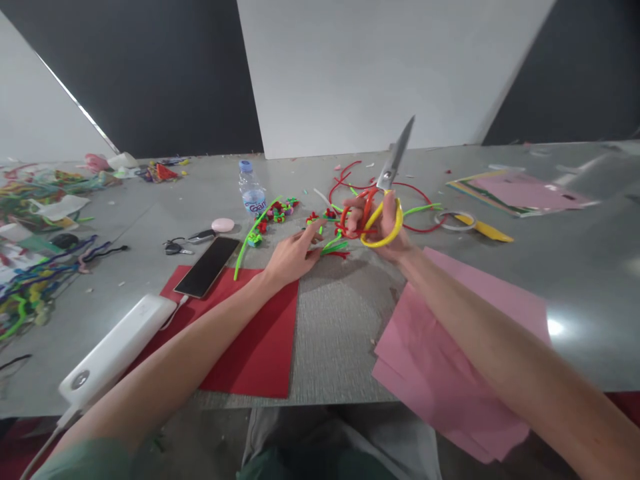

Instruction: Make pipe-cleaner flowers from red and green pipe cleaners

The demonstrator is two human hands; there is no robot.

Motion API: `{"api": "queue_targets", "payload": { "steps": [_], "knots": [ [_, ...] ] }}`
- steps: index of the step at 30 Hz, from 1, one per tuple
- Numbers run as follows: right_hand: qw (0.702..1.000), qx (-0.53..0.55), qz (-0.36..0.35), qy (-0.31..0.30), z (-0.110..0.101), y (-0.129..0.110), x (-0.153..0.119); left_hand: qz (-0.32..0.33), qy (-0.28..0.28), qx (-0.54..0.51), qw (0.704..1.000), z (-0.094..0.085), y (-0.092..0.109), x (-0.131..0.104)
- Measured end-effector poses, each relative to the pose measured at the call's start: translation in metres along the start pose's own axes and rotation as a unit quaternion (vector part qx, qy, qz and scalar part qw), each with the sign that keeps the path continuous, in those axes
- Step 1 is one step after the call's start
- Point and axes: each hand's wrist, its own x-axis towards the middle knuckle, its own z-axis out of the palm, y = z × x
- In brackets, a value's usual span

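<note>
- At the near edge of the tabletop, the pink paper hangs over under your right forearm; lift that arm a little so you don't drag the sheets.
- Left of it, the red paper lies close to the near edge, beneath your left forearm. Mind the white power bank toward the near left corner and its cable to the phone.
- Around the middle of the tabletop, your left hand is lowered with its fingers at the short green and red pipe cleaners. I cannot tell whether it pinches one; a light touch should suit them, since the fuzz probably crushes easily.
- Just right of it, your right hand grips the scissors by the handles, raised over the tabletop. The blades look closed and point toward the far edge: a safe way to hold them while your other fingers are near.
- Before lowering the scissors, check the long red pipe cleaner looped behind them; it could snag.
- Farther toward the far edge, left of centre, the finished-looking small bundles lie near the water bottle; swing your left hand clear of both, as the bottle might tip.
</note>
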Motion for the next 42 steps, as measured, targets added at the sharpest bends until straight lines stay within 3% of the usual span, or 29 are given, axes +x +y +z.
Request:
{"api": "queue_targets", "payload": {
  "steps": [7,15,20,22,29,32,36,38,41,42],
  "knots": [
    [0.991,0.031,0.04,-0.127,0.001,0.009,-0.007,0.073,0.004,0.004,0.997,0.002,-0.005,-0.001],
    [0.987,0.029,0.034,-0.152,0.009,0.007,-0.011,0.153,0.035,-0.009,0.988,0.002,-0.011,0.001],
    [0.995,0.041,0.039,-0.082,0.004,0.008,-0.005,0.131,0.085,-0.033,0.987,-0.001,-0.012,0.001],
    [0.998,0.049,0.033,-0.027,-0.004,0.01,0.0,0.106,0.103,-0.044,0.988,-0.002,-0.011,0.0],
    [0.979,0.034,-0.002,0.201,-0.061,0.026,0.02,0.03,0.145,-0.103,0.984,0.0,-0.01,0.0],
    [0.967,0.017,-0.025,0.254,-0.084,0.035,0.022,-0.029,0.19,-0.179,0.965,0.001,-0.012,0.003],
    [0.933,-0.024,-0.094,0.346,-0.1,0.037,0.022,-0.103,0.29,-0.252,0.917,0.001,-0.019,0.009],
    [0.92,-0.047,-0.112,0.373,-0.102,0.031,0.023,-0.124,0.324,-0.267,0.899,-0.001,-0.023,0.012],
    [0.934,-0.06,-0.093,0.34,-0.097,0.015,0.022,-0.153,0.347,-0.271,0.885,-0.002,-0.029,0.015],
    [0.948,-0.055,-0.075,0.303,-0.094,0.009,0.021,-0.162,0.351,-0.274,0.881,-0.002,-0.03,0.015]
  ]
}}
